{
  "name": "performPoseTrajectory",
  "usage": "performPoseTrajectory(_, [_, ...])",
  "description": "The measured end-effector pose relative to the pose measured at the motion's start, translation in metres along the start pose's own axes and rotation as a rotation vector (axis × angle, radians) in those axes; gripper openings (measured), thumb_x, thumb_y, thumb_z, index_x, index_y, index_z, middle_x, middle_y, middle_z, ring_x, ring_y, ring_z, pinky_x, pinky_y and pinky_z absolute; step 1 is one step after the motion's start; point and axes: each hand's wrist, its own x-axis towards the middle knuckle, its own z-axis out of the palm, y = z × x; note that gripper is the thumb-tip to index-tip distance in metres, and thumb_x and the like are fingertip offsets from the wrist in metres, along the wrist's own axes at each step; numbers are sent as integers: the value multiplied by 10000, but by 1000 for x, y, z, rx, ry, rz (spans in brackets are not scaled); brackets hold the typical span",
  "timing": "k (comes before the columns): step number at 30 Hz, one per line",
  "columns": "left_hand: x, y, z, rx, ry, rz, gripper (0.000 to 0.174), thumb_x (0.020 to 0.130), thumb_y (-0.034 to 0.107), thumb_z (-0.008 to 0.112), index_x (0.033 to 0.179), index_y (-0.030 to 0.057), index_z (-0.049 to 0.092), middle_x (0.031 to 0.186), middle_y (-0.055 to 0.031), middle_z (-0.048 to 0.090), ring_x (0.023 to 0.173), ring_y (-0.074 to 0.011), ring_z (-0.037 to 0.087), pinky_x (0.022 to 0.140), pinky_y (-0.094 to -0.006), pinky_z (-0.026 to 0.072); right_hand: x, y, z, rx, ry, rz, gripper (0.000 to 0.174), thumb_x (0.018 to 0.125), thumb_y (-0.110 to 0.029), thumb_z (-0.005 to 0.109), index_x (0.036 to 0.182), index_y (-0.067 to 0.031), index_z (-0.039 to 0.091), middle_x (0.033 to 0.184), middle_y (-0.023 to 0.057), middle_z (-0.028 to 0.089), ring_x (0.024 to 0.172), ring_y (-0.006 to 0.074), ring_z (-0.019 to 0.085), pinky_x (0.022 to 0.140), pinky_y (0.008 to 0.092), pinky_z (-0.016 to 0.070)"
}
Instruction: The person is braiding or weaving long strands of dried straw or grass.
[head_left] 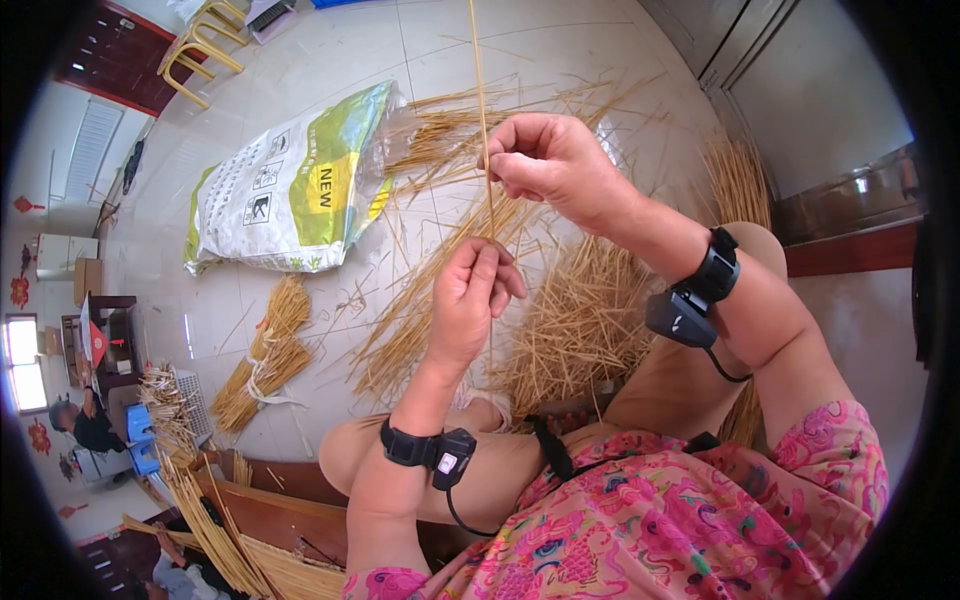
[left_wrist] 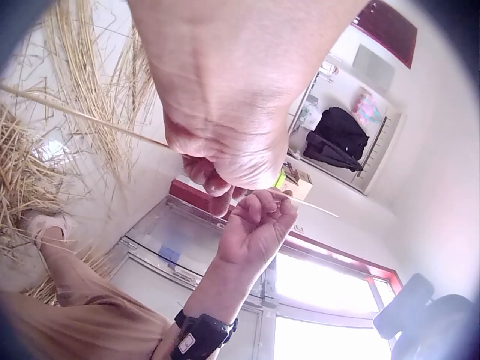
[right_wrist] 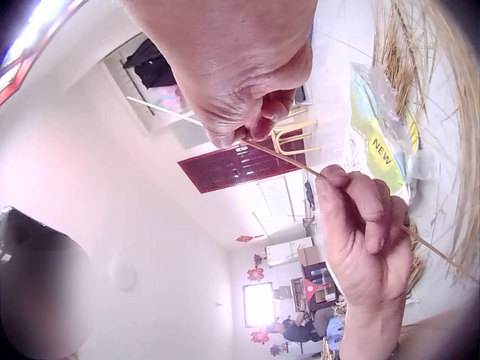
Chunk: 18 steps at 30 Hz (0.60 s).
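A long thin straw stalk [head_left: 477, 70] runs through both hands, up past the top edge of the head view. My right hand [head_left: 560, 165] pinches it between thumb and fingertips. Lower down, the left hand [head_left: 470, 290] holds the same stalk with curled fingers. Between the hands a short straight piece of stalk [right_wrist: 285, 157] shows in the right wrist view. In the left wrist view the stalk [left_wrist: 82, 116] extends well beyond my left hand toward the floor. Below the hands lies a heap of loose straw [head_left: 580, 320].
A white and green printed sack [head_left: 270, 185] lies on the tiled floor. Loose stalks [head_left: 445, 135] spread beside its mouth. Tied straw bundles [head_left: 265, 355] lie left, near a wooden box [head_left: 290, 505]. Another bundle [head_left: 738, 180] stands by the metal door [head_left: 820, 90]. A person [head_left: 90, 420] sits far left.
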Motion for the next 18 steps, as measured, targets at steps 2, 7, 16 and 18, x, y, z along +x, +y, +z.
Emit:
performPoseTrajectory(2, [0, 0, 1, -4, 10, 10, 198, 986, 187, 405, 895, 36, 497, 643, -97, 585, 449, -37, 351, 431, -154, 288, 0, -1, 1, -1, 0, 2, 66, 840, -92, 601, 849, -27, 599, 764, 6, 598, 603, 19, 487, 528, 163, 398])
performPoseTrajectory(7, [1, 1, 1, 46, 25, 37, 192, 984, 175, 408, 897, 29, 497, 642, -95, 585, 449, -33, 347, 428, -154, 284, 0, 1, 0, -38, 5, -33, 66, 836, -83, 592, 844, -17, 598, 759, 9, 597, 602, 20, 484, 530, 164, 400])
performPoseTrajectory(16, [1, -1, 1, 89, 47, 72, 186, 983, 160, 401, 902, 24, 498, 649, -87, 592, 455, -29, 355, 430, -158, 291, 0, 1, 1, -87, 29, -47, 56, 830, -72, 571, 840, -22, 594, 727, -4, 569, 589, 21, 469, 513, 166, 384])
performPoseTrajectory(18, [1, -1, 2, 60, 41, 55, 195, 985, 177, 409, 899, 25, 497, 635, -102, 582, 445, -36, 349, 422, -153, 281, 0, 1, 0, 15, -11, 13, 66, 845, -85, 557, 845, -25, 585, 727, -4, 553, 597, 32, 475, 507, 173, 378])
